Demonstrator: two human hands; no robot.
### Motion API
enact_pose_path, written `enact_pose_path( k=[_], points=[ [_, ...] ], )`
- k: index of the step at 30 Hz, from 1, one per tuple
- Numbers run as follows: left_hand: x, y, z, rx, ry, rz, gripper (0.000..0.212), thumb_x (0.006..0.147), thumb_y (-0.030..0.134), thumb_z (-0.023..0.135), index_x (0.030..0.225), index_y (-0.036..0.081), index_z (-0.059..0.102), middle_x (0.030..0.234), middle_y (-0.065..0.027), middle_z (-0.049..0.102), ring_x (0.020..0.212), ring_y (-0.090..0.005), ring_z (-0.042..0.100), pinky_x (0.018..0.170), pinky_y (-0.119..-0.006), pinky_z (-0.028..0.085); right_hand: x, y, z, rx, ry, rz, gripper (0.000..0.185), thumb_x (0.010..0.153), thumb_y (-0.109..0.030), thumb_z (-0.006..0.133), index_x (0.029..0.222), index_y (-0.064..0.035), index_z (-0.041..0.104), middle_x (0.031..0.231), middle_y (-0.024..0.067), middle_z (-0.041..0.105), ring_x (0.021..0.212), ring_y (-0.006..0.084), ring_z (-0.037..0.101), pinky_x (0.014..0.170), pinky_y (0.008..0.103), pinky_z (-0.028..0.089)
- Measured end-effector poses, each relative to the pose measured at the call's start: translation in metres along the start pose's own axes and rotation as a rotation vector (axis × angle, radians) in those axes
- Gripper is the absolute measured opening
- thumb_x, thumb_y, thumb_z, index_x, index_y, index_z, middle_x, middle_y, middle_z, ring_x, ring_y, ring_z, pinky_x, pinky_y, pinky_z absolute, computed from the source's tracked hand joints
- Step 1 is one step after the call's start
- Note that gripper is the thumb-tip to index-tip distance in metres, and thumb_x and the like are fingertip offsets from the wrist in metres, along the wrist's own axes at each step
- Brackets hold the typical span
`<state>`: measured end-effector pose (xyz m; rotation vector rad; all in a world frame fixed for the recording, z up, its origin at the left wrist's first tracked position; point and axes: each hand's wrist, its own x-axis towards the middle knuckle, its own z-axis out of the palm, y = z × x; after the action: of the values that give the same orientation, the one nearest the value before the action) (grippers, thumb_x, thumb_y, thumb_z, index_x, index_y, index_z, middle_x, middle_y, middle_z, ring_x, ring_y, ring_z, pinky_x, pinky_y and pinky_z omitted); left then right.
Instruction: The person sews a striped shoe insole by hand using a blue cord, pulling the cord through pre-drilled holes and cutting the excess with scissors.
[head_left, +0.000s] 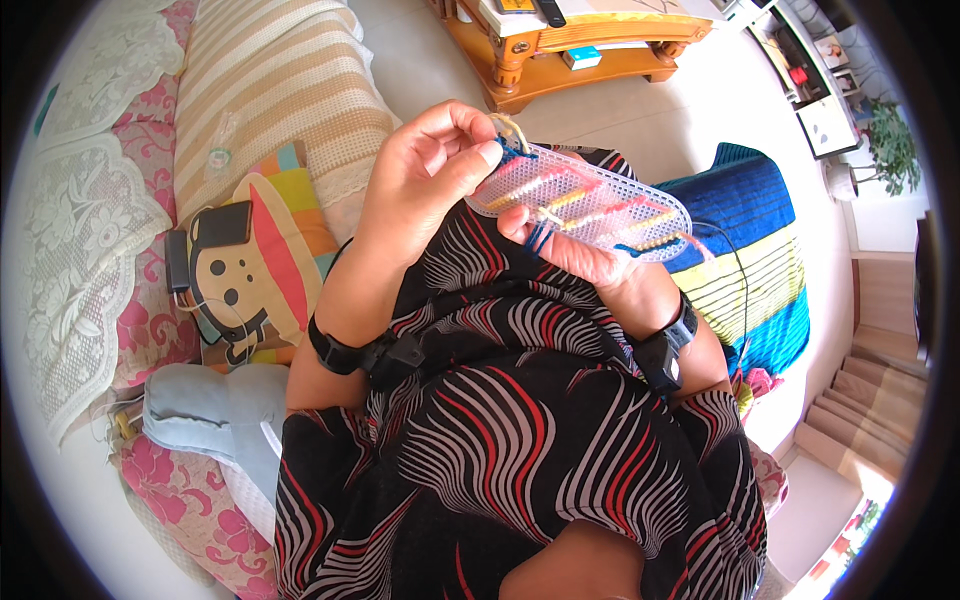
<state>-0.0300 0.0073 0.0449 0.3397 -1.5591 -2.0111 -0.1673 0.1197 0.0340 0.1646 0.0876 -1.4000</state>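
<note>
A clear plastic canvas mesh with rounded ends, a shoe-insole-like shape, is held above my lap. Diagonal rows of pink, yellow, cream and dark blue yarn are stitched on it. My right hand supports it from below and from the right, its thumb along the near edge. Strands of dark blue yarn lie across that thumb. At the mesh's left end, my left hand pinches by the dark blue stitches; any needle there is hidden by the fingers. A cream yarn loop stands up beside them.
To my left, a sofa with a striped cover carries a cartoon-face cushion, a phone and a power bank. Ahead stands a wooden coffee table. A striped blue-and-yellow cloth covers something at right.
</note>
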Motion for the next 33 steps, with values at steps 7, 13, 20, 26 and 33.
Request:
enact_pose_path(
  k=[7,13,20,26,33],
  points=[
    [0.003,-0.001,-0.005,-0.173,0.001,0.072,0.007,0.083,0.002,0.057,0.089,0.003,0.054,0.08,0.0004,0.053,0.069,-0.0055,0.047,0.067,-0.019,0.04,0.001,-0.006,-0.014,0.002,-0.157,0.074,0.03,0.096,-0.017,0.034,0.11,0.0065,0.047,0.099,0.017,0.054,0.088,0.0283,0.052,0.072,0.0404,0.046],
    [0.003,-0.002,0.001,0.564,-0.024,0.554,0.026,0.068,0.0,0.075,0.09,0.003,0.06,0.087,-0.0038,0.056,0.062,-0.0079,0.05,0.056,-0.021,0.043,-0.004,-0.005,-0.019,0.128,-0.082,-0.041,0.033,0.097,-0.019,0.034,0.112,0.0064,0.047,0.104,0.0197,0.054,0.09,0.031,0.052,0.074,0.0407,0.047],
    [0.002,-0.008,0.001,0.522,0.016,0.503,0.014,0.077,-0.003,0.067,0.088,0.001,0.059,0.086,-0.0038,0.057,0.071,-0.0073,0.053,0.062,-0.021,0.044,-0.004,0.0,-0.01,0.004,0.032,-0.051,0.03,0.095,-0.018,0.035,0.109,0.003,0.05,0.106,0.0176,0.056,0.091,0.028,0.053,0.072,0.0389,0.046],
    [-0.001,-0.006,-0.008,-0.059,0.025,0.216,0.011,0.089,0.01,0.058,0.095,0.001,0.055,0.084,-0.0027,0.056,0.069,-0.0077,0.049,0.063,-0.021,0.041,-0.006,-0.005,-0.02,-0.026,0.086,-0.067,0.028,0.094,-0.019,0.039,0.107,0.0007,0.052,0.102,0.0133,0.058,0.089,0.0249,0.053,0.07,0.0376,0.045],
    [-0.001,-0.005,-0.01,0.447,0.09,0.568,0.017,0.076,0.005,0.071,0.088,0.001,0.059,0.083,-0.0053,0.057,0.066,-0.0097,0.05,0.064,-0.022,0.044,-0.011,-0.004,-0.015,0.09,0.116,-0.06,0.024,0.092,-0.018,0.04,0.099,-0.001,0.055,0.092,0.0106,0.058,0.083,0.0223,0.052,0.07,0.0381,0.043]
  ],
)
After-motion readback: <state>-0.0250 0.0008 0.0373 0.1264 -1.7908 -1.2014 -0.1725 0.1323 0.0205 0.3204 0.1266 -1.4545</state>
